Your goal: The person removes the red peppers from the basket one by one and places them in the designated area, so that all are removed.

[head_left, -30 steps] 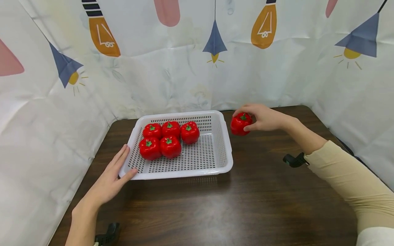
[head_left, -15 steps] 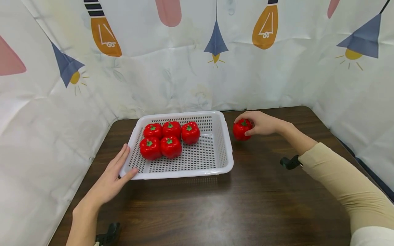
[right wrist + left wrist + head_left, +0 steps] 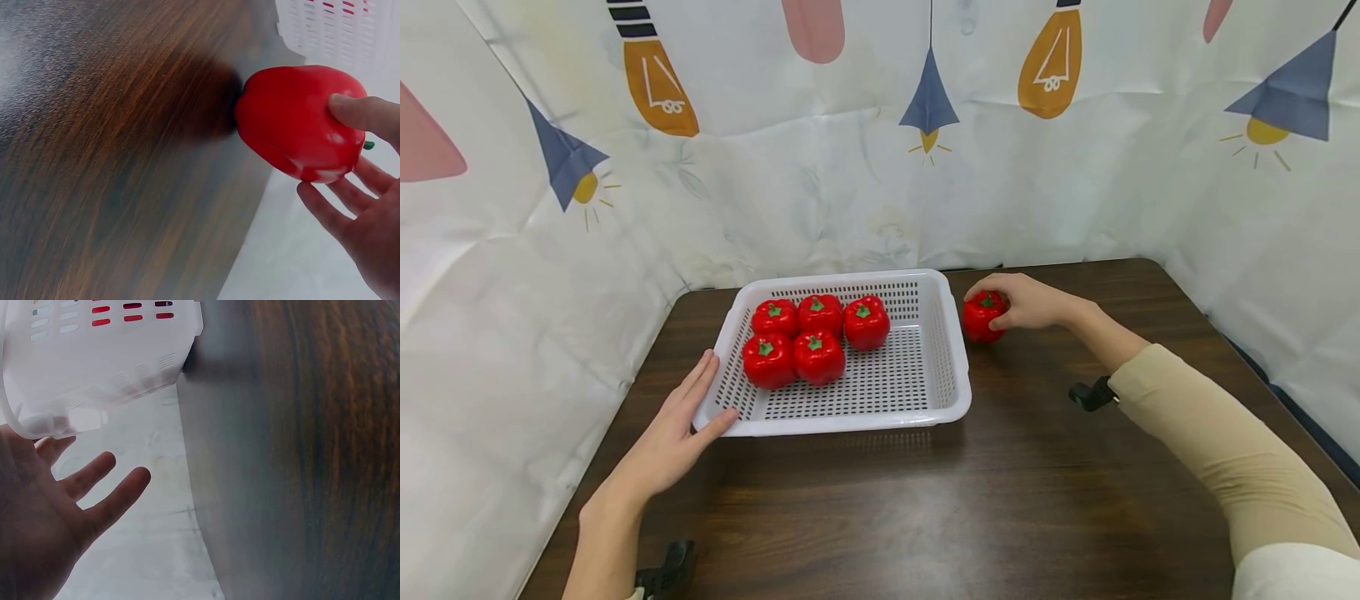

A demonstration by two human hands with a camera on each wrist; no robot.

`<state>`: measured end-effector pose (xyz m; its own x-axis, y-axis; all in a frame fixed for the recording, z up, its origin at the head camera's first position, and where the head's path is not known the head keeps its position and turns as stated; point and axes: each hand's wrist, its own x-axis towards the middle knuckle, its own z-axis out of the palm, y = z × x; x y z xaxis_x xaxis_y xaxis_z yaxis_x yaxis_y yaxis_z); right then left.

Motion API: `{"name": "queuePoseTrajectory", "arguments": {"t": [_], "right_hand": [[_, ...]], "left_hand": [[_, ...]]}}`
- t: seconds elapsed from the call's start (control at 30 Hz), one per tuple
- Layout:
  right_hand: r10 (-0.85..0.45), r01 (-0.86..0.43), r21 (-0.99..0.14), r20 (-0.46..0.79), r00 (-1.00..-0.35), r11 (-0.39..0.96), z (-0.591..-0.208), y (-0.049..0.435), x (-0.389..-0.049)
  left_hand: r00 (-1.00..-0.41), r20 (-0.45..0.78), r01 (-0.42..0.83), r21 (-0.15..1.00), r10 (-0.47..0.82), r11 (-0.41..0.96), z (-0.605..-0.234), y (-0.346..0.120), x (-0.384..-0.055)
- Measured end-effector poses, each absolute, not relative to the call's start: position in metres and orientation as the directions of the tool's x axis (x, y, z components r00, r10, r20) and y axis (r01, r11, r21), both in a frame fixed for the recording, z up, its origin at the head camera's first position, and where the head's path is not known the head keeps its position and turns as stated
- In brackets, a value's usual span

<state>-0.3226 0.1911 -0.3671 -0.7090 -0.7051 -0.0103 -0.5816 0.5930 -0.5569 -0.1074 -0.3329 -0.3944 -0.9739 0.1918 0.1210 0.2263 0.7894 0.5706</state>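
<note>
My right hand (image 3: 1028,300) holds a glossy red bell pepper (image 3: 294,122) with a green stem between thumb and fingers. In the head view this bell pepper (image 3: 982,320) is just right of a white slotted plastic basket (image 3: 880,427), low over the table. The right wrist view shows its base right at the wood. My left hand (image 3: 666,446) rests with spread, straight fingers at the basket's left end, thumb on the front rim. Several more red bell peppers (image 3: 819,358) sit grouped in the basket's left part, stems up; its right part shows bare slotted floor.
The dark wooden table (image 3: 880,517) has rounded back corners. A white curtain (image 3: 820,208) printed with lamps and bulbs hangs close behind it and along both sides. Black wrist-worn mounts (image 3: 1092,393) jut from both forearms.
My right hand has brought the bell pepper down toward the table, then slightly left toward the basket. The left hand, the basket and the peppers in it stay in place.
</note>
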Motion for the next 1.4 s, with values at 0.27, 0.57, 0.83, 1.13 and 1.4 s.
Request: {"name": "queuePoseTrajectory", "arguments": {"t": [0.27, 0.57, 0.83, 1.13, 1.4], "right_hand": [[-0.689, -0.566, -0.565, -0.006, -0.724, 0.600, -0.368, 0.186, -0.326], [-0.675, -0.557, -0.574, 0.010, -0.737, 0.600, -0.363, 0.186, -0.327], [-0.661, -0.544, -0.585, 0.017, -0.750, 0.602, -0.338, 0.180, -0.329], [-0.675, -0.601, -0.553, 0.092, -0.732, 0.577, -0.311, 0.151, -0.332], [-0.733, -0.663, -0.475, 0.051, -0.678, 0.579, -0.303, 0.110, -0.328]], "left_hand": [[-0.975, 0.119, 0.221, 0.566, 0.186, 0.795, -0.395, -0.333, -0.107], [-0.977, 0.111, 0.212, 0.559, 0.182, 0.802, -0.393, -0.332, -0.108], [-0.978, 0.109, 0.210, 0.566, 0.180, 0.797, -0.393, -0.332, -0.108], [-0.976, 0.115, 0.218, 0.567, 0.186, 0.794, -0.393, -0.332, -0.108], [-0.977, 0.110, 0.211, 0.567, 0.180, 0.796, -0.393, -0.332, -0.108]]}}
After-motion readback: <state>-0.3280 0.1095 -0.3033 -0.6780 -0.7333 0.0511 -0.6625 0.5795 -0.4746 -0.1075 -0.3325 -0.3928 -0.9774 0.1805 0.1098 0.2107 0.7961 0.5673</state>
